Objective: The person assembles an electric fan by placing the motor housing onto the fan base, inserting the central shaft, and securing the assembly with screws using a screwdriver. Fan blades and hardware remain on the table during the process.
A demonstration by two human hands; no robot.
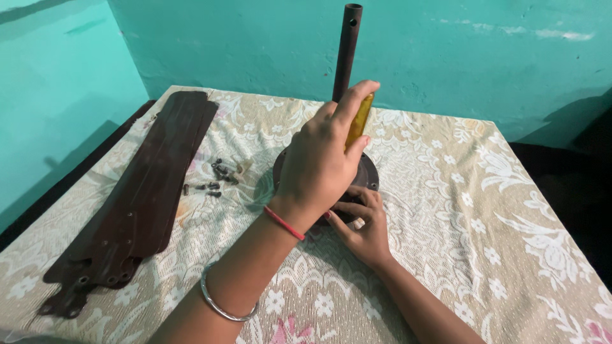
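My left hand (319, 169) grips the amber-yellow handle of a screwdriver (359, 120), held upright over a dark round ceiling fan motor (368, 173) on the table. The screwdriver's tip is hidden behind the hand. A dark metal down rod (347, 51) rises straight up from the motor. My right hand (363, 230) lies at the motor's near rim, fingers curled against it. A red thread and a silver bangle (220, 306) are on my left arm.
Dark brown fan blades (150, 191) lie stacked along the table's left side. Several small dark screws (220, 175) are scattered between the blades and the motor. A cream floral lace cloth (510, 223) covers the table. Teal walls stand close behind and to the left.
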